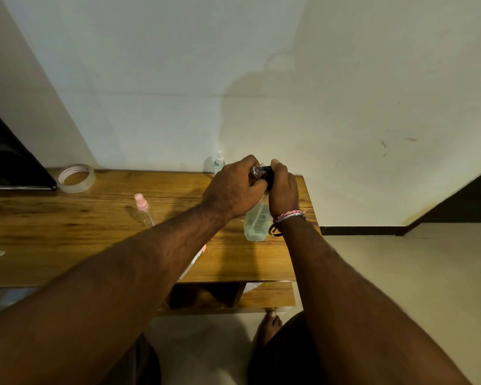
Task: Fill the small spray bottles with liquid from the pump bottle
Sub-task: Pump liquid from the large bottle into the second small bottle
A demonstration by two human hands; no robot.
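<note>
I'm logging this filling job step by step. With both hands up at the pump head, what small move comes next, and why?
Probably press the black pump head down. The right hand grips it atop the pump bottle, and the left hand holds a small clear bottle at the nozzle; whether liquid flows cannot be told.

The pump bottle [255, 223] stands upright near the table's right edge, clear, with pale liquid inside and a black pump head. A small clear bottle [257, 173] is held tilted at that head. A pink-capped spray bottle [143, 209] stands to the left. A white-capped one [219, 162] stands far, by the wall. Another pink-capped one [197, 258] lies near, mostly hidden.
</note>
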